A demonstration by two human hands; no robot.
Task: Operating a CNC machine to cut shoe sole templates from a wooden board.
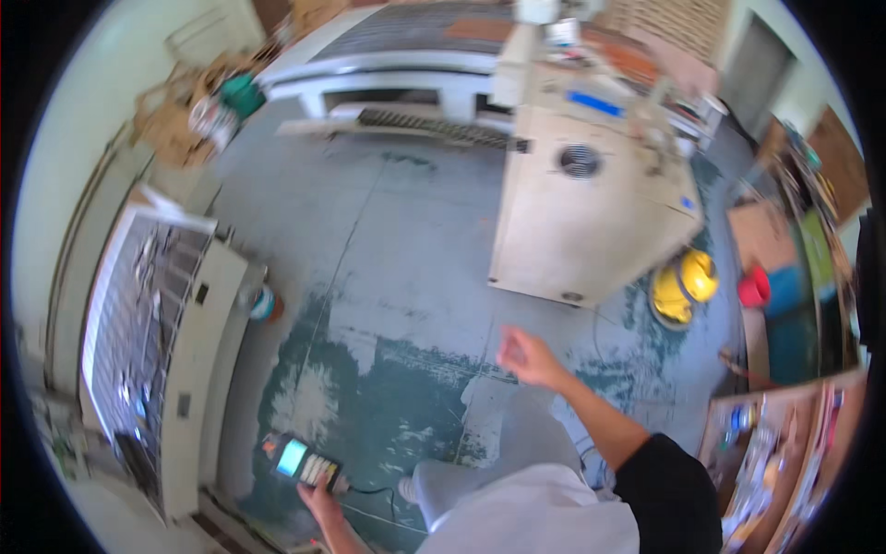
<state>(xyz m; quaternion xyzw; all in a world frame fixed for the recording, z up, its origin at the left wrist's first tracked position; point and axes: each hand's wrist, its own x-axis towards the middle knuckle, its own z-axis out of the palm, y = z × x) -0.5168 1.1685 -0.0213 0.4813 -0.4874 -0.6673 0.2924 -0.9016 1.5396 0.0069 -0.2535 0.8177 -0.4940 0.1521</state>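
Left hand [323, 499] gripping black, cyan-screened device [308, 464]; right hand [528, 358] loose, seemingly empty.
Black cable [371, 490] alongside, snagging, could be loosening my grip.

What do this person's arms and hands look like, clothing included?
The right hand and left hand show no gloves. A plain black sleeve stops near the elbow, leaving the right forearm bare. The left forearm is bare where visible; any sleeve is out of frame.

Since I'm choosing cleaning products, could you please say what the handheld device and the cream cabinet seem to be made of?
Handheld device: probably plastic, judging by the dark surround of its lit screen; finish unclear. Cream cabinet: likely painted metal, smooth, even-coloured.
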